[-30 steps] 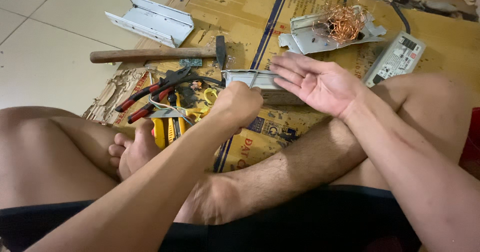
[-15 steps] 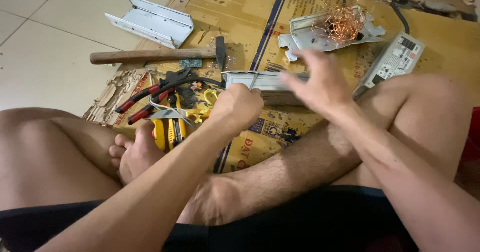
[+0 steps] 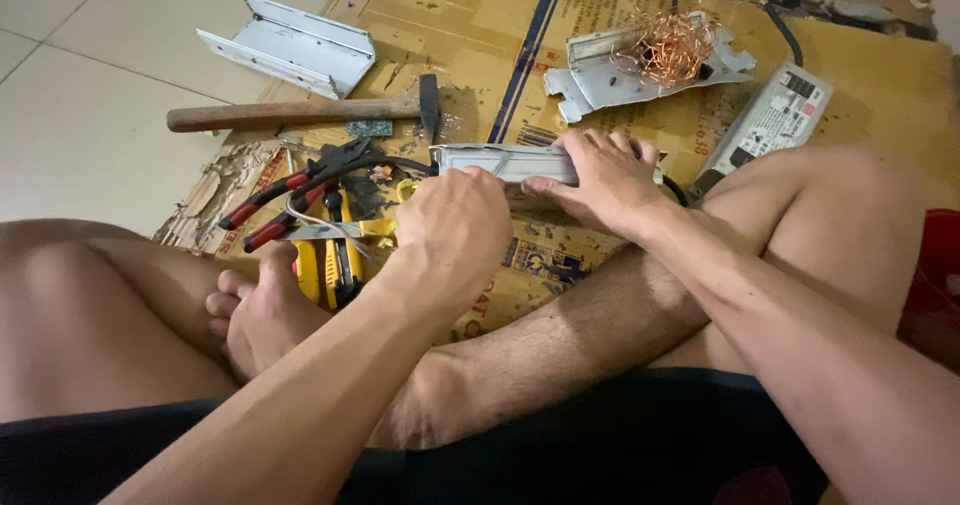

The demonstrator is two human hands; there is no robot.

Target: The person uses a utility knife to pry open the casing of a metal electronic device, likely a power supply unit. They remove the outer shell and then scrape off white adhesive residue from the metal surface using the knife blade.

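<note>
Right hand [image 3: 600, 180] grips metal casing [image 3: 500, 161], lying left-right.

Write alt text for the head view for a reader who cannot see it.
A person sitting cross-legged on cardboard holds a long grey metal casing with the left hand and right hand. Nearby lie a hammer, red-handled pliers and tangled copper wire.

1. The metal casing [image 3: 500, 161] is pale silver-grey
2. The hammer [image 3: 300, 115] has a brown wooden handle and a dark head
3. The pliers [image 3: 290, 197] have red grips and black jaws
4. The wire tangle [image 3: 672, 47] is bright copper-orange
5. The cardboard [image 3: 450, 25] is tan with blue stripes and dark specks
6. The floor tiles [image 3: 80, 115] are off-white
7. The utility knife [image 3: 335, 265] is yellow and black
</note>
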